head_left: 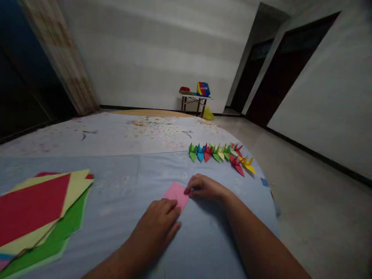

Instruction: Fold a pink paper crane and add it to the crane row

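Observation:
A small pink folded sheet of paper (pixel 176 191) lies flat on the blue part of the tablecloth, in front of me. My left hand (pixel 161 220) rests over its lower left side, fingers stretched out and pressing on it. At the right corner of the paper, my right hand (pixel 202 186) pinches the edge between thumb and forefinger, with the other fingers curled in. Part of the pink paper is hidden under my left fingertips.
A stack of coloured paper sheets (pixel 35 205) lies at the left. Several folded paper cranes (pixel 216 153) stand in a row at the right, near the round table's edge. Beyond, a small side table (pixel 195 97) holds a colourful box (pixel 203 89) against the wall.

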The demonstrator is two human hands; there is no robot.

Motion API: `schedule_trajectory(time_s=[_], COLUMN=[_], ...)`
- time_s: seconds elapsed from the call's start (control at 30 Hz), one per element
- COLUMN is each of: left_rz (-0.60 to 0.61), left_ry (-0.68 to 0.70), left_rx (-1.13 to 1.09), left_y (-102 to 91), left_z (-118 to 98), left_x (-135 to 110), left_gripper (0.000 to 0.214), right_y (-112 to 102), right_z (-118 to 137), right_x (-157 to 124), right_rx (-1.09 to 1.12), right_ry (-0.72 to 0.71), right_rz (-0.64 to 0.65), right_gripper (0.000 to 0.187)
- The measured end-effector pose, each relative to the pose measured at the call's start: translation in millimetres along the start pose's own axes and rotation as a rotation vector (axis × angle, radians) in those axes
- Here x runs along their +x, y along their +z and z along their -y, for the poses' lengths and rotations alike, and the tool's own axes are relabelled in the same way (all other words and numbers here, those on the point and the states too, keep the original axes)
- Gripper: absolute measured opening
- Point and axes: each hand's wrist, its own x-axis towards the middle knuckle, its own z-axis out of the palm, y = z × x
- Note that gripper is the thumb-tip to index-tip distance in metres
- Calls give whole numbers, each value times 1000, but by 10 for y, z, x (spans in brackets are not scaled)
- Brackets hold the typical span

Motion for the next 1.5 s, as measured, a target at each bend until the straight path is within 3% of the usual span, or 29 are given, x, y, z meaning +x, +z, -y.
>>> schedule_trajectory(time_s=[0.37,1.03,1.33,1.5], left_rz=[-57,-76,-97,-110], left_ry=[-66,-66,-111,-131], left_rx=[-37,-52,-85,-112], left_y=[-33,-50,-22,1], left_z=[19,24,55,77], left_x=[110,100,103,97], left_gripper=[23,23,24,23], right_y=[-73,-57,-43,-12], right_z=[132,80,118,98], right_x=[-62,-64,-60,-58], right_rx=[164,169,289,479], right_ry=[115,98,118,188], right_rz=[33,-3,-13,-7], right_gripper=[25,20,20,23])
